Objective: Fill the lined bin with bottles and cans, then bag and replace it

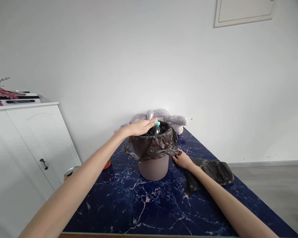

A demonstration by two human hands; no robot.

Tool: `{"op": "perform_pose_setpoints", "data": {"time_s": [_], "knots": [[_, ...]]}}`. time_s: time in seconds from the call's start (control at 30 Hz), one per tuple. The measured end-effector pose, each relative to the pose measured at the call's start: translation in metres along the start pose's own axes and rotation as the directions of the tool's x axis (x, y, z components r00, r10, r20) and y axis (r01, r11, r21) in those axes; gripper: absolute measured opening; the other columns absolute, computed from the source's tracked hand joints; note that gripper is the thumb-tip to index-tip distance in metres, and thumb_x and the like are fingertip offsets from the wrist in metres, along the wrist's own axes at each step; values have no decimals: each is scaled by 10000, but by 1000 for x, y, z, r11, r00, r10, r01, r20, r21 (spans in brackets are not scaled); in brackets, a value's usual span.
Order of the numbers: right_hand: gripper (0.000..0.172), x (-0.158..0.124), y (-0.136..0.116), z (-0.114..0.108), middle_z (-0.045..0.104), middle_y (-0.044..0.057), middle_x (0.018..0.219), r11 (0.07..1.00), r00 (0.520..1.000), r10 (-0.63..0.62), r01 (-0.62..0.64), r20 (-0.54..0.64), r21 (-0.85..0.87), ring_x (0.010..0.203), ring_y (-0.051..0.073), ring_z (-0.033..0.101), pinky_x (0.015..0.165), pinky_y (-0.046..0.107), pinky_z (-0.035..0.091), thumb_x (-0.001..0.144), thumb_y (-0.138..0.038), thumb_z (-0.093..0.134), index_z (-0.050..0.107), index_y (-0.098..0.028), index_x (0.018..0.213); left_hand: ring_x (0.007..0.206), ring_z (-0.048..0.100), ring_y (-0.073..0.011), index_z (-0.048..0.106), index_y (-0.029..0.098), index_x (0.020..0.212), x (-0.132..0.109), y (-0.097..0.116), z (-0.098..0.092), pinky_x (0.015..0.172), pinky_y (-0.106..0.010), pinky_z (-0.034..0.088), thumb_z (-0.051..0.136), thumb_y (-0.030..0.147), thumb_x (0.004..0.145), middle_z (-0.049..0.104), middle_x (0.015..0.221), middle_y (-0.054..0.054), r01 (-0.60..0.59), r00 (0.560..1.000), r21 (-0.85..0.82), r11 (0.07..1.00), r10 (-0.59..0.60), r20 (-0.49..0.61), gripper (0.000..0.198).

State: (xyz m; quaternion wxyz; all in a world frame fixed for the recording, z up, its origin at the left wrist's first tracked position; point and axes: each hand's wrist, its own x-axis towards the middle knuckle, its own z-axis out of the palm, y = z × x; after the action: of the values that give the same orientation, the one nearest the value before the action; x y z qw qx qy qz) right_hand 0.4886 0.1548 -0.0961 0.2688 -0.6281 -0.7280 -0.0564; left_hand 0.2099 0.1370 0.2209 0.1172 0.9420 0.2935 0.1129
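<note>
A mauve bin (154,170) stands on the blue marbled table, lined with a black trash bag (151,147) whose edge is folded down over the rim. Inside it a clear bottle with a green cap (158,123) stands upright, its neck showing at the opening. My left hand (142,127) lies over the left side of the opening, fingers stretched out toward the cap. Whether they touch the cap I cannot tell. At the bin's right side, my right hand (182,160) has its fingers at the bag's hanging edge, closed on it; the fingertips are partly hidden.
A second black bag (213,170) lies crumpled under my right forearm. Behind the bin a grey plush toy (169,117) rests against the wall. An open can (71,171) and a red object (107,164) are partly behind my left arm. A white cabinet (37,142) stands left.
</note>
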Motion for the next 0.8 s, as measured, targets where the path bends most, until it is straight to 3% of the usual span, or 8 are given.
{"op": "perform_pose_setpoints", "data": {"time_s": [0.17,0.33,0.4,0.5,0.63,0.7,0.8], "knots": [[338,1,1,1,658,105,1386,1000,1000,0,0,-1,8,1192,260,676,1014,492,583,1047,-383,679,663,-204,1333,1627,309,-289,433,388,1645,-6,4,-3,1323,-433,222,287,766,1038,315,1738,65,3,999,-27,1000,-4,-36,730],[340,0,1,0,660,105,1381,1000,1000,2,-2,-2,16,1190,260,677,1013,493,583,1046,-384,680,662,-202,1333,1583,404,-296,578,253,1564,-13,-11,-6,1317,-405,266,368,731,1045,481,1675,-27,37,971,-98,995,-59,-230,736],[341,0,1,0,661,105,1379,1000,1000,4,-4,-2,18,1189,261,677,1013,494,583,1046,-385,681,662,-201,1333,1583,404,-292,602,223,1536,-19,-21,-6,1321,-405,262,353,719,1059,494,1671,-54,51,927,-145,988,-100,-360,731],[339,0,1,-1,661,104,1378,1000,1000,5,-5,-1,17,1188,260,678,1012,492,583,1047,-384,680,663,-202,1332,1582,402,-300,597,180,1514,-30,-41,0,1320,-441,268,253,708,1082,494,1671,-105,65,800,-243,968,-196,-567,764],[338,1,1,-1,663,104,1374,1000,1000,2,-2,-1,13,1184,259,679,1010,491,585,1047,-383,680,663,-201,1331,1474,553,-309,600,119,1435,-43,-74,26,1207,-456,449,61,702,1074,585,1569,-213,56,638,-411,910,-349,-686,872],[334,1,1,-1,663,104,1374,1000,1000,2,-2,-4,11,1183,257,679,1009,489,585,1048,-383,679,665,-203,1328,1416,609,-309,608,105,1389,-51,-90,46,1175,-450,481,41,706,1066,629,1508,-240,53,602,-477,877,-410,-685,887],[342,1,1,-1,660,105,1379,1000,1000,3,-3,-8,11,1187,260,678,1010,492,585,1046,-383,681,661,-201,1334,1324,673,-326,655,137,1316,-64,-108,78,1138,-454,508,110,752,1051,695,1422,-210,72,604,-541,838,-469,-644,863]]}}
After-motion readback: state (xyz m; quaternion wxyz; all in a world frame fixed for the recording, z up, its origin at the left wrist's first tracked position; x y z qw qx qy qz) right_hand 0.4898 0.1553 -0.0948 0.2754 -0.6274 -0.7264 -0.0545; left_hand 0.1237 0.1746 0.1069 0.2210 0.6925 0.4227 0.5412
